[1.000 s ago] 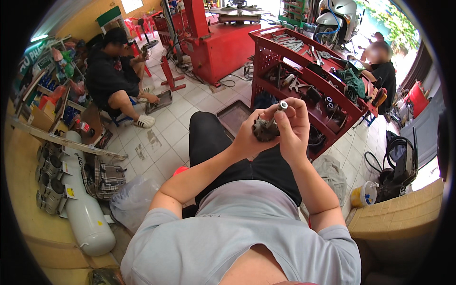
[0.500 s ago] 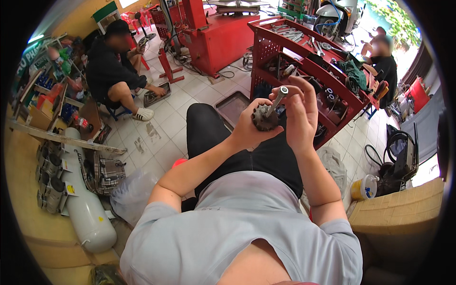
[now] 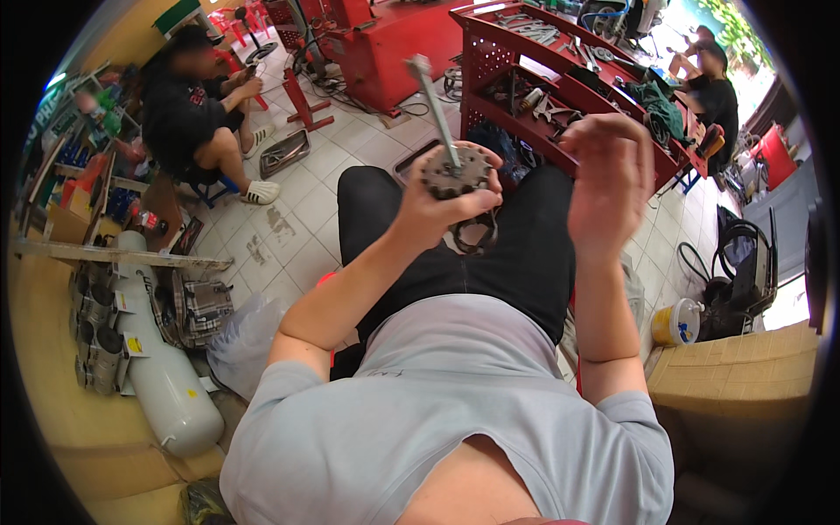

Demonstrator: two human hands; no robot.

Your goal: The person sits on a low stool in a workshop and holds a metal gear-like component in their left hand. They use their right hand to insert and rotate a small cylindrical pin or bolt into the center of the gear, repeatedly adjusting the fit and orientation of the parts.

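Observation:
My left hand (image 3: 429, 213) is closed around a round, grey metal part (image 3: 455, 175) with a notched rim and small holes, held above my lap. From its middle rises a wrench (image 3: 436, 109) with a ring-shaped upper end, tilted a little to the left. Below my thumb a dark curved metal piece (image 3: 477, 236) shows; whether it belongs to the round part I cannot tell. Off to the right, apart from the tool, my right hand (image 3: 612, 188) is raised with its fingers stretched out and nothing in it. Motion smears those fingertips.
A red tool cart (image 3: 525, 87) with wrenches and loose parts stands ahead. Seated at the left, a person (image 3: 188, 114) is beside a metal tray (image 3: 285, 153). A grey cylinder tank (image 3: 171, 376) lies at lower left. A white-and-yellow bucket (image 3: 675, 322) stands at right.
My right hand has moved away from the wrench to the right. The part in my left hand has shifted left, the wrench now leaning left. The other person's hand has left the tray.

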